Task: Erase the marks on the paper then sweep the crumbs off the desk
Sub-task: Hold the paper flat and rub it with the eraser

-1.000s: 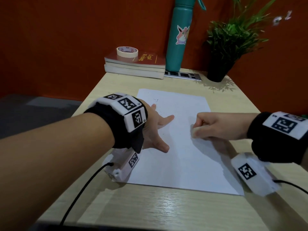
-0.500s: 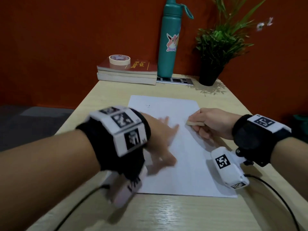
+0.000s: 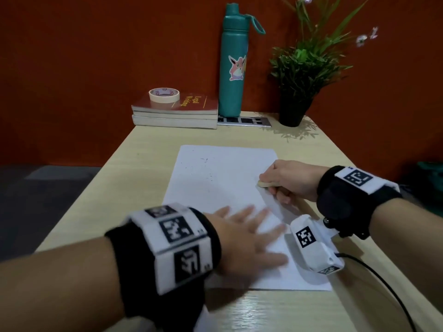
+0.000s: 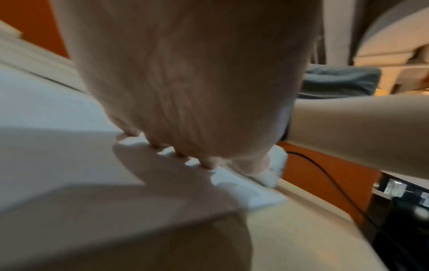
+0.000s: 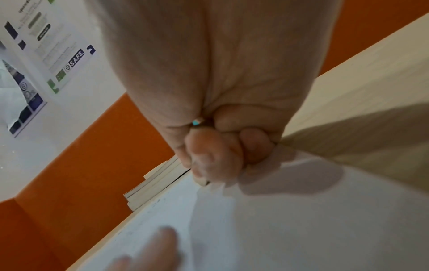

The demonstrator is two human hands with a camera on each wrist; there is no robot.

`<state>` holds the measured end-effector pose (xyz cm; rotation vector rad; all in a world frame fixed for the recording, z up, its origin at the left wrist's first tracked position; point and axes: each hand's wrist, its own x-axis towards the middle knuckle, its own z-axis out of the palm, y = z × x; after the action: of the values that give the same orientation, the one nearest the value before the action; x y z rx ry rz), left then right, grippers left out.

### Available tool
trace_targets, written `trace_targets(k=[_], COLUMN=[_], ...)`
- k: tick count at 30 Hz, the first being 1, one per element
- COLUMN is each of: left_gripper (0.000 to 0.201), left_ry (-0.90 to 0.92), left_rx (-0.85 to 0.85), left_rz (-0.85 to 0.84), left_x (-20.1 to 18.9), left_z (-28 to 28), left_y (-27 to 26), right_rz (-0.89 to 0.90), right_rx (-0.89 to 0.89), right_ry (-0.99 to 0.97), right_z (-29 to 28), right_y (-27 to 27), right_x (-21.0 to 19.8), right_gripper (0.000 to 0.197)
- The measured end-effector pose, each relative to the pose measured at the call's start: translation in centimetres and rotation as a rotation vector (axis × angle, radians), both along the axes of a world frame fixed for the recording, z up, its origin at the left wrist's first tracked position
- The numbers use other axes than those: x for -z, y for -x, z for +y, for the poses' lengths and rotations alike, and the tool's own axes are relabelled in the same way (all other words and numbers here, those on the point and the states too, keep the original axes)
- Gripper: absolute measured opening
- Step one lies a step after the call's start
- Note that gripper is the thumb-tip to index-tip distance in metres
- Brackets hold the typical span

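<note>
A white sheet of paper point(image 3: 223, 185) lies lengthwise on the light wooden desk point(image 3: 287, 312). Small dark specks and crumbs point(image 3: 206, 164) dot its far left part. My left hand point(image 3: 249, 233) lies flat on the near part of the paper point(image 4: 58, 113), fingers straight and spread, blurred by motion. My right hand point(image 3: 285, 180) is at the paper's right edge and pinches a pale eraser point(image 3: 266, 184), whose end pokes out to the left. In the right wrist view the right hand point(image 5: 216, 146) is curled tight over the paper point(image 5: 301, 220).
At the desk's far edge stand a stack of books point(image 3: 175, 113) with a tape roll point(image 3: 164, 94) on top, a teal bottle point(image 3: 233, 65), a marker strip point(image 3: 244, 121) and a potted plant point(image 3: 302, 75). An orange wall rises behind. A black cable point(image 3: 383, 283) trails off the right wrist camera.
My left hand has slid toward me and to the right across the paper. My right hand with the eraser has drawn back to the paper's right edge. The head camera has tilted up.
</note>
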<state>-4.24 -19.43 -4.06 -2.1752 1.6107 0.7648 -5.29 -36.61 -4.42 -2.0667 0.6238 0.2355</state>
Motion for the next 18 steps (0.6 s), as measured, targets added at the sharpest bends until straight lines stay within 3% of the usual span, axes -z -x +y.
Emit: trace_targets(k=[3,4,7,11,15,18], left_gripper=[0.081,0.085,0.092,0.104,0.107,0.108], left_ry=[-0.032,-0.043,-0.024,-0.056,-0.055,-0.049], left_rx=[-0.467,-0.514,-0.362,-0.342,-0.343,-0.348], left_rz=[-0.205,-0.253,-0.147,-0.053,-0.077,-0.08], left_x=[-0.3,-0.7,-1.4,-1.0,-0.8,-0.7], left_z=[1.2,1.6,2.8,3.6,3.1,3.1], left_y=[-4.1,-5.2,-6.2,-6.3,-6.4,-6.3], right_rz=[0.004,0.002,0.003,0.053,0.174,0.11], right_rx=[-0.029,-0.046,-0.086,-0.231,-0.391,-0.297], right_ry=[0.005,0.011,0.097,0.348,0.263,0.361], right_z=[0.1,0.1,0.2,1.4,3.8,3.3], right_y=[0.2,0.2,0.1,0.1,0.7,-0.6], right_x=[0.0,0.1,-0.3,-1.1,-1.3,-1.6], right_gripper=[0.039,0.039,0.039,0.023,0.015,0.016])
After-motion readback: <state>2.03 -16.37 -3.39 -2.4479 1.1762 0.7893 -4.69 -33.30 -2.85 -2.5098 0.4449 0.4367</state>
